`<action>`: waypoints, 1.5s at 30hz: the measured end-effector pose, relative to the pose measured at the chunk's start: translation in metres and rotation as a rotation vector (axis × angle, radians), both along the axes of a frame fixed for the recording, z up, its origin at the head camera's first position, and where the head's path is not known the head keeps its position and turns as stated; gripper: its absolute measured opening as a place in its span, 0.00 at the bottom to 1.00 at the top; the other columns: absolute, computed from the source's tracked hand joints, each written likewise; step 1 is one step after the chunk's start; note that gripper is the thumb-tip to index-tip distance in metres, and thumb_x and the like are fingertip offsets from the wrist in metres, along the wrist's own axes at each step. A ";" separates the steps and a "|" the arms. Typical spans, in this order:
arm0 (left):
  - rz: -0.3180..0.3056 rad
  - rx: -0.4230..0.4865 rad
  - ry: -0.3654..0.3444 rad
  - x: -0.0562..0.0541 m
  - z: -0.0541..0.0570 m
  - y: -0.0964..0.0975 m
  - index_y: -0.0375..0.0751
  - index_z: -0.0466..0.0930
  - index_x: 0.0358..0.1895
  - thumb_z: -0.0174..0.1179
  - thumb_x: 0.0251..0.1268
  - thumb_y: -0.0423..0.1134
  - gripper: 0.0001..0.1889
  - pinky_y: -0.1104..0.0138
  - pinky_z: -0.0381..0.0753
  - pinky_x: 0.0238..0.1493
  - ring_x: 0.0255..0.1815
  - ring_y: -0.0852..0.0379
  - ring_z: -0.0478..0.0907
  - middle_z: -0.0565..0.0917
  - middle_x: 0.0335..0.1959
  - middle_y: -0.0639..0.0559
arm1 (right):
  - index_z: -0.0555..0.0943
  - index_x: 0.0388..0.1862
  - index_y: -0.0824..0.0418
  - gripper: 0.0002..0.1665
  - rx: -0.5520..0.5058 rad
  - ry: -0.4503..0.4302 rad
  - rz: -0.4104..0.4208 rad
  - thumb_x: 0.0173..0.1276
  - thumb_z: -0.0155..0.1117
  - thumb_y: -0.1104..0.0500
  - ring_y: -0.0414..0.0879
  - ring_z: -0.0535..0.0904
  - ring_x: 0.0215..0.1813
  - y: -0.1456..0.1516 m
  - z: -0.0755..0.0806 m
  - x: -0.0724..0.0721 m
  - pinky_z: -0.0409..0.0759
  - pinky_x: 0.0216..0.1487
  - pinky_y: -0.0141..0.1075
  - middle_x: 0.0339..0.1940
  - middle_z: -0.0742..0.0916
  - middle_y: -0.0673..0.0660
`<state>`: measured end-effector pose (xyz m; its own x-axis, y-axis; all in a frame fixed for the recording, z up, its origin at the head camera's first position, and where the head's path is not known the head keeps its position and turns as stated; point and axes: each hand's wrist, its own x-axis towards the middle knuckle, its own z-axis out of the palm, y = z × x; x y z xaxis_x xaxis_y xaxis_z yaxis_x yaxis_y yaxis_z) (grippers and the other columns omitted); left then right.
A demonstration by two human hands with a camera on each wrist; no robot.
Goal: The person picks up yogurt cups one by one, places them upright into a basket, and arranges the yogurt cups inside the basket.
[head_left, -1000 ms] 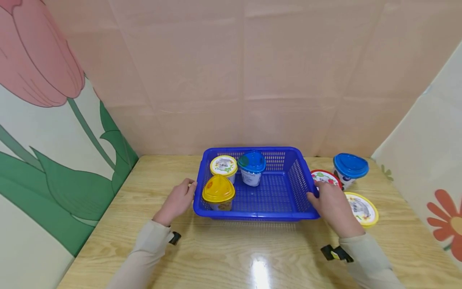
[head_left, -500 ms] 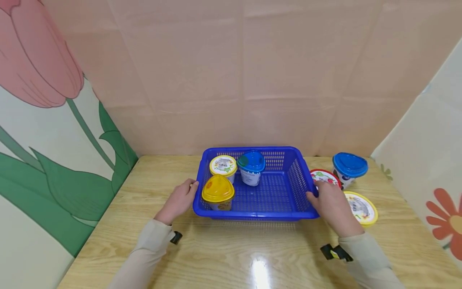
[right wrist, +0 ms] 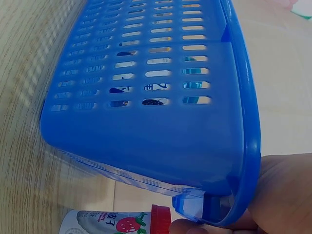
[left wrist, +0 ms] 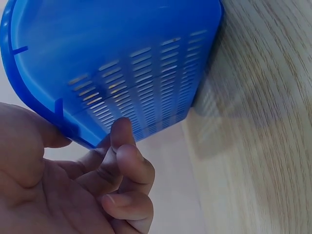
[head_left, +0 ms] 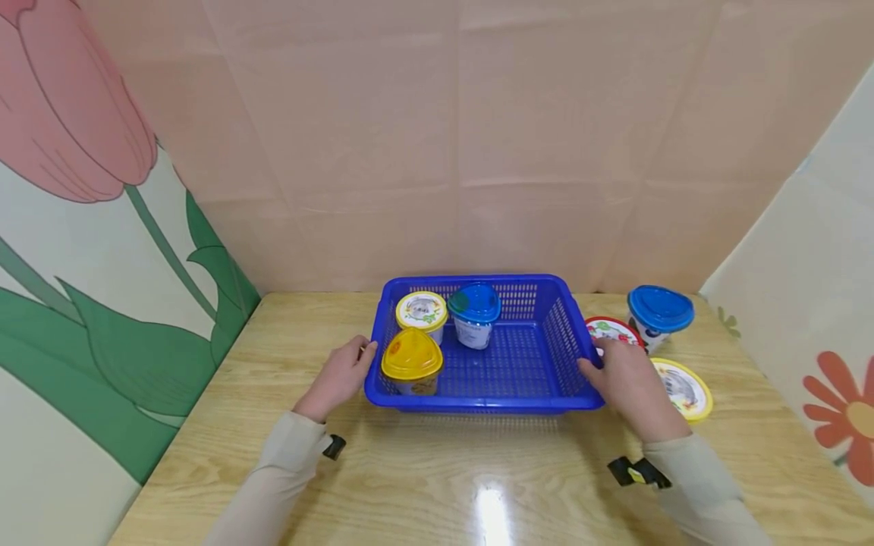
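A blue plastic basket with slotted sides sits on the wooden table, between both hands. My left hand holds its left rim; in the left wrist view the thumb lies at the rim of the basket and the fingers curl below it. On the opposite side my right hand grips the right rim, its fingers mostly hidden in the right wrist view. Inside, toward the left, stand a tub with a yellow lid, a tub with a white, yellow-edged lid and a blue-lidded tub.
Right of the basket stand a red-edged tub, partly behind the right hand, another blue-lidded tub and a yellow-edged tub. A pinkish covered wall rises behind the wooden table; printed panels flank both sides.
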<state>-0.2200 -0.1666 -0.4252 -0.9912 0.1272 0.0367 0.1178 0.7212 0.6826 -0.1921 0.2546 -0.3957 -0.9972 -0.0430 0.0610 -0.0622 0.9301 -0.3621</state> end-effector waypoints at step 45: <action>0.037 0.015 0.093 0.001 -0.008 0.005 0.33 0.71 0.51 0.46 0.81 0.44 0.15 0.65 0.72 0.23 0.22 0.56 0.73 0.80 0.27 0.48 | 0.69 0.59 0.82 0.67 0.170 -0.142 -0.094 0.53 0.63 0.20 0.71 0.74 0.41 0.098 0.012 0.026 0.77 0.32 0.57 0.45 0.75 0.84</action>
<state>-0.2189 -0.1617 -0.4335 -0.9875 0.0893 0.1302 0.1545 0.7157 0.6811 -0.1661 0.3530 -0.3836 -0.9954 0.0527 -0.0806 0.0678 0.9776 -0.1992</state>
